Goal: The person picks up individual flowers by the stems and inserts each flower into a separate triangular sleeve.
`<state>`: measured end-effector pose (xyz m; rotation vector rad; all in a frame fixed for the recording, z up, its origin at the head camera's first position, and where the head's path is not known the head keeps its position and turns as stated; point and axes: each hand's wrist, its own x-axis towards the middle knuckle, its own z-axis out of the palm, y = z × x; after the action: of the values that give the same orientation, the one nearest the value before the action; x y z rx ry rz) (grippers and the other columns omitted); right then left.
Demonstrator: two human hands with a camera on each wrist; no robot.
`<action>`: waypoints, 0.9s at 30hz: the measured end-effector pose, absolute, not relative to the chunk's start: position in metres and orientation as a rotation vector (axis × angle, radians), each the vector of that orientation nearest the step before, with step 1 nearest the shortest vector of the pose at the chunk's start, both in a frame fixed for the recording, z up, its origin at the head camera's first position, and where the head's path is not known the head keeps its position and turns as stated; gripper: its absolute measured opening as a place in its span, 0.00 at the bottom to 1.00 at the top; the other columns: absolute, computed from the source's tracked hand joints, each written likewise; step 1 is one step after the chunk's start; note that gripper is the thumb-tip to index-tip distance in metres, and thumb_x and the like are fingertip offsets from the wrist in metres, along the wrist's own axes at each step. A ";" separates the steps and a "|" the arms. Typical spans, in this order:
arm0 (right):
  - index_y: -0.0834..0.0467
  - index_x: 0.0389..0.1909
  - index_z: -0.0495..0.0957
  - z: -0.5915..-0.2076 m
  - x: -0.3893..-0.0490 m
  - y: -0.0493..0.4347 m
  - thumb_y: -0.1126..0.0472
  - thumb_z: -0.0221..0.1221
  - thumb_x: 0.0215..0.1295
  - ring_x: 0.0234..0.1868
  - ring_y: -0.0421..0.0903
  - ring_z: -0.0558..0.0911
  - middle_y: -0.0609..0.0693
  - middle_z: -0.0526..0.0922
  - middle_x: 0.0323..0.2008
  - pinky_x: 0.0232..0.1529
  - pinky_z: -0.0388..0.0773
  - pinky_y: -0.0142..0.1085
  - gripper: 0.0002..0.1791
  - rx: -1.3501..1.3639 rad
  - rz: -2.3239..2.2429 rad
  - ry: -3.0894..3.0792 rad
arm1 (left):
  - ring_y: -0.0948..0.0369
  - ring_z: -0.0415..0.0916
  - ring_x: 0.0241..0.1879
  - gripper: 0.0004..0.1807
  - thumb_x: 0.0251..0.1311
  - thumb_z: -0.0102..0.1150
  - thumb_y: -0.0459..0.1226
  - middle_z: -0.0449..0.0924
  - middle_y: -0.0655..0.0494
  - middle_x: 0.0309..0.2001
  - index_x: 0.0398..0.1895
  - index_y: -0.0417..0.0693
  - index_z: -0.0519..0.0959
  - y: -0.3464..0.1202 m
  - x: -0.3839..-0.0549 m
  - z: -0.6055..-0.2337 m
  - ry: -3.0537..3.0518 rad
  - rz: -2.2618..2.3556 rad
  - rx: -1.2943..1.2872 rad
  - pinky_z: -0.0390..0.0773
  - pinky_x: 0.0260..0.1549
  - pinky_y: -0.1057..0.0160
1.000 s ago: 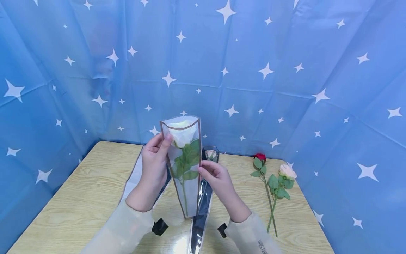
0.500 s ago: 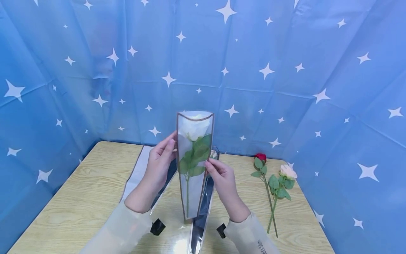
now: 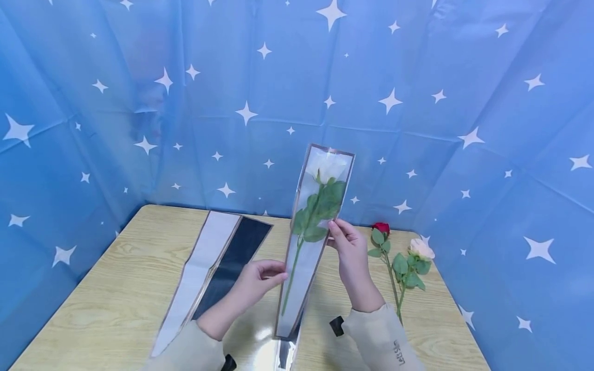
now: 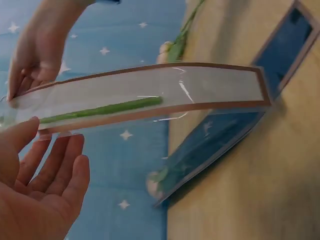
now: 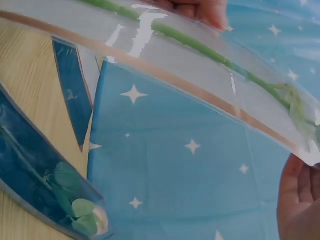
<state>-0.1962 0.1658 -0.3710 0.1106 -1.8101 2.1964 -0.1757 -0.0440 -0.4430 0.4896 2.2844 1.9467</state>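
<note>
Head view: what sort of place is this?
Likely a makeshift flower-wrapping station: a table, a starry curtain behind it, and a white rose in a wrapper.

Only text I can read: dark lettering (image 3: pixel 398 353) on my pale right sleeve (image 3: pixel 377 337) in the head view, looks like "Lets Slim". Single line, runs steeply up the forearm, capital L at the end farther from the cuff (image 3: pixel 361 320), "Slim" at the end nearer it. Print's small and a bit soft, so I can't confirm exact spelling, the spacing between words, or an apostrophe before the first s.
</note>
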 end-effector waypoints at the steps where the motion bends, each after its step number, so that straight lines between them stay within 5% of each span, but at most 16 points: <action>1: 0.54 0.36 0.82 -0.372 -0.198 0.167 0.63 0.56 0.67 0.33 0.39 0.81 0.43 0.83 0.30 0.35 0.80 0.33 0.05 0.095 2.196 -1.819 | 0.64 0.81 0.36 0.13 0.58 0.63 0.39 0.84 0.45 0.41 0.41 0.38 0.83 -0.041 -0.175 -0.447 2.306 1.941 0.504 0.79 0.36 0.69; 10: 0.62 0.44 0.79 -0.392 -0.218 0.180 0.61 0.57 0.67 0.31 0.37 0.81 0.41 0.83 0.28 0.32 0.79 0.32 0.10 -0.134 2.243 -1.883 | 0.69 0.78 0.28 0.08 0.57 0.63 0.34 0.84 0.43 0.36 0.36 0.36 0.83 -0.026 -0.177 -0.464 2.323 2.008 0.396 0.80 0.29 0.68; 22: 0.61 0.41 0.75 -0.446 -0.241 0.212 0.65 0.52 0.69 0.28 0.37 0.81 0.44 0.82 0.25 0.31 0.76 0.29 0.05 -0.467 2.518 -1.887 | 0.69 0.73 0.21 0.10 0.56 0.63 0.31 0.83 0.44 0.29 0.36 0.29 0.81 -0.001 -0.179 -0.491 2.174 2.071 0.219 0.79 0.23 0.69; 27: 0.66 0.53 0.70 -0.464 -0.245 0.224 0.64 0.51 0.69 0.30 0.37 0.80 0.44 0.81 0.28 0.34 0.76 0.28 0.14 -0.533 2.534 -1.976 | 0.70 0.72 0.19 0.10 0.56 0.63 0.30 0.83 0.45 0.27 0.35 0.28 0.81 0.006 -0.182 -0.502 2.168 2.063 0.194 0.79 0.22 0.69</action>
<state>-0.2446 0.2240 -0.4641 -0.5329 -1.9762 2.5341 -0.1821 0.0062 -0.5022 0.1942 2.1683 2.0634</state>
